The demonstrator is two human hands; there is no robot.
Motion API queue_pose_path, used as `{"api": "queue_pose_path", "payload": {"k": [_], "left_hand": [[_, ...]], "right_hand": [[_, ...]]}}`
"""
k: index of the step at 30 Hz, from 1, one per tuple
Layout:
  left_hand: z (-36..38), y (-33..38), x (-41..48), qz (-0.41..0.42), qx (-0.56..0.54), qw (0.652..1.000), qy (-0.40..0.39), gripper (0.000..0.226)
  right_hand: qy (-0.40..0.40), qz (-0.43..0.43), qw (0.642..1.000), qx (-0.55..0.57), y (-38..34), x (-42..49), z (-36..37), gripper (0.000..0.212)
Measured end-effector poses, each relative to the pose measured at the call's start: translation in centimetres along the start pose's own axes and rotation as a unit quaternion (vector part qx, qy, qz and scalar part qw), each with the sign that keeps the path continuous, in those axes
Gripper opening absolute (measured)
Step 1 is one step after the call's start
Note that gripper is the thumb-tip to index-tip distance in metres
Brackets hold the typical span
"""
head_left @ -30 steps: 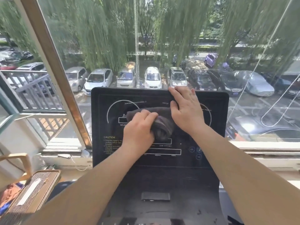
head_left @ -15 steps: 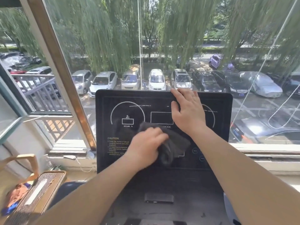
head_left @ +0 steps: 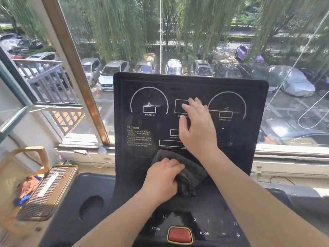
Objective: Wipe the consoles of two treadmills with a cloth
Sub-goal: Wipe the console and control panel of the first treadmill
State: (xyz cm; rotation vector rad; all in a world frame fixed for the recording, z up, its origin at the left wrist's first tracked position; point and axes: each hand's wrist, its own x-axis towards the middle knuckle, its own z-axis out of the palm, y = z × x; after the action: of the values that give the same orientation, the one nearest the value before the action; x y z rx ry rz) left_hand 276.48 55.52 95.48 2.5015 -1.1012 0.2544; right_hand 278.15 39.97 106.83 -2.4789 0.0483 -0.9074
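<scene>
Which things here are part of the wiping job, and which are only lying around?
Part of the job:
- cloth, gripped by the left hand
- treadmill console
- right hand, resting flat on the console

Only lying around:
- bag on the left
- red button
- cup holder

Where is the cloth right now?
Head view: the dark cloth lies low on the console, bunched under the left hand, below the right hand.
</scene>
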Motion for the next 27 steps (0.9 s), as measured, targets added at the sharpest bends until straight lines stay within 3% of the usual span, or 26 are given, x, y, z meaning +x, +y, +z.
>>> {"api": "queue_pose_path", "payload": {"k": [3, 7, 11, 17, 19, 22, 25, 27], "left_hand": [[-0.5, -0.7, -1.1, -0.010, 0.020, 0.999, -0.032, 0.059], [-3.1, -4.9, -3.0, -0.043, 0.040, 0.998, -0.013, 0.051], [-4.7, -9.8, -6.1, -0.161, -0.003, 0.987, 0.016, 0.049], [-2.5, -9.9, -11.5, -0.283, -0.062, 0.956, -0.051, 0.052], [-1.6, -8.1, -13.6, -0.258, -0.006, 0.961, -0.100, 0.052], [-1.0, -5.5, -15.7, -0.227, -0.022, 0.964, -0.136, 0.047], [-1.6, -5.4, -16.2, -0.139, 0.003, 0.970, -0.198, 0.046], [-1.9, -7.0, -15.4, -0.157, 0.023, 0.967, -0.197, 0.047]], "right_hand": [[-0.008, -0.012, 0.999, 0.046, -2.0, -4.1, 2.0, 0.034], [-0.062, 0.031, 0.991, 0.116, -4.0, -8.6, 2.6, 0.024], [-0.112, 0.140, 0.973, 0.147, -3.8, -11.6, 2.9, 0.022], [-0.166, 0.280, 0.924, 0.200, -5.4, -15.7, 4.1, 0.028], [-0.180, 0.310, 0.911, 0.204, -6.0, -17.3, 4.4, 0.028], [-0.201, 0.339, 0.898, 0.198, -6.5, -19.1, 4.5, 0.027], [-0.223, 0.343, 0.893, 0.184, -6.6, -20.7, 4.3, 0.028], [-0.230, 0.353, 0.887, 0.190, -6.5, -21.5, 4.2, 0.029]]}}
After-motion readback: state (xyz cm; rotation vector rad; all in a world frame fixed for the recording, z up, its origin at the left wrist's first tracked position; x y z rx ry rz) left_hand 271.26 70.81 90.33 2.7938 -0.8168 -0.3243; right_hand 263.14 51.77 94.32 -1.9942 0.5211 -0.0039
